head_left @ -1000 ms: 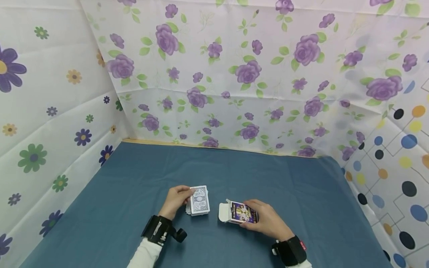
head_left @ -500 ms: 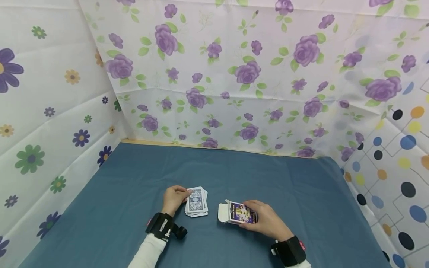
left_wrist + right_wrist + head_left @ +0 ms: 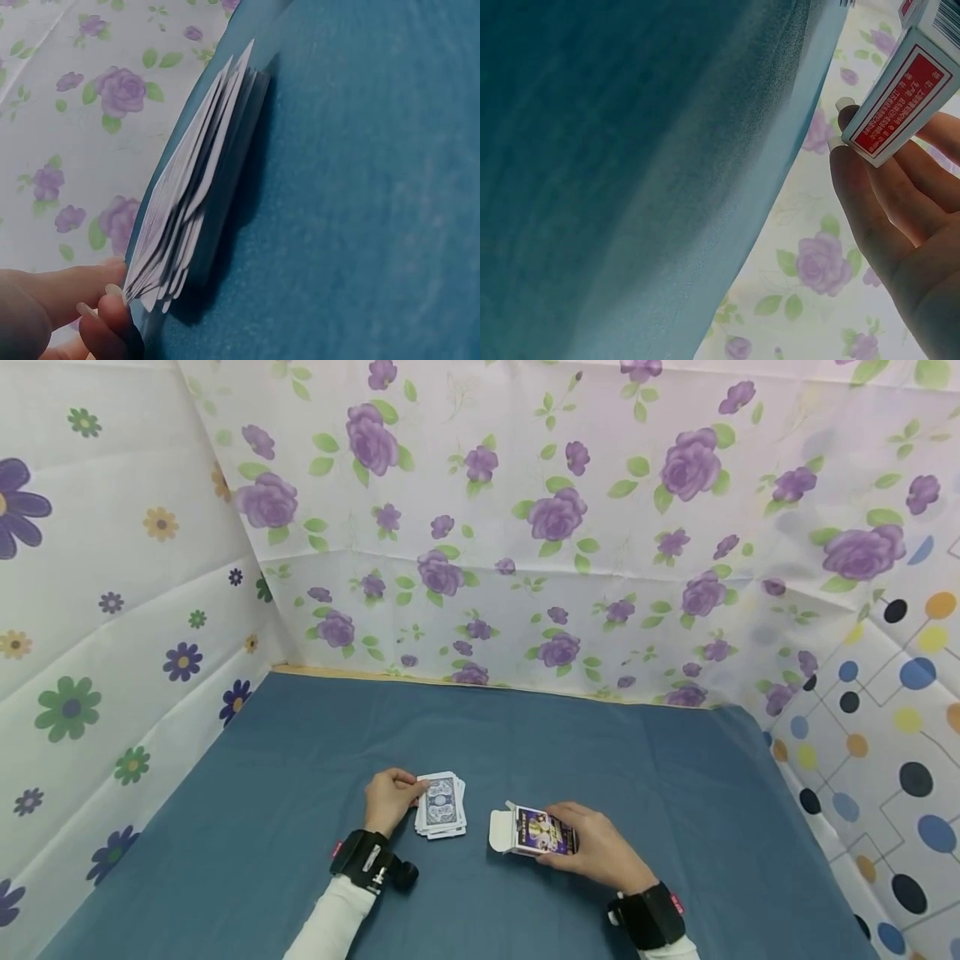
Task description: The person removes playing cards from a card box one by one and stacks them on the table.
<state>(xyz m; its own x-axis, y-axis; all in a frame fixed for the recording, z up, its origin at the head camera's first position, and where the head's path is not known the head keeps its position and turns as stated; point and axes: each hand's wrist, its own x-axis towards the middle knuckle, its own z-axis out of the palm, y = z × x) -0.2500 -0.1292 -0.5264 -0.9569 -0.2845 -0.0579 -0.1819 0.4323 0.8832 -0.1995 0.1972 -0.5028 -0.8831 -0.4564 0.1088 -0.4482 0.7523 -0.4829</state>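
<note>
In the head view, my left hand [image 3: 388,802] pinches the upper left edge of a loose deck of playing cards [image 3: 441,802] with blue-patterned backs. Seen from the left wrist, the cards [image 3: 187,180] are unevenly fanned, bunched together at the corner between thumb and fingers [image 3: 82,289]. To the right, my right hand [image 3: 596,847] grips a dark purple card box [image 3: 546,833] with a picture on its front. Its white end flap [image 3: 502,832] stands open toward the deck. The right wrist view shows the box's red side panel [image 3: 901,97] above the fingers [image 3: 885,195].
A blue cloth [image 3: 480,735] covers the table. Floral sheets [image 3: 480,527] hang behind and at the left, and a dotted sheet [image 3: 885,760] at the right. Each wrist wears a black strap [image 3: 363,860] with a camera.
The deck went from a fairly squared stack to a looser, uneven one, shifting slightly left with my left hand. The right hand and the card box have stayed in place.
</note>
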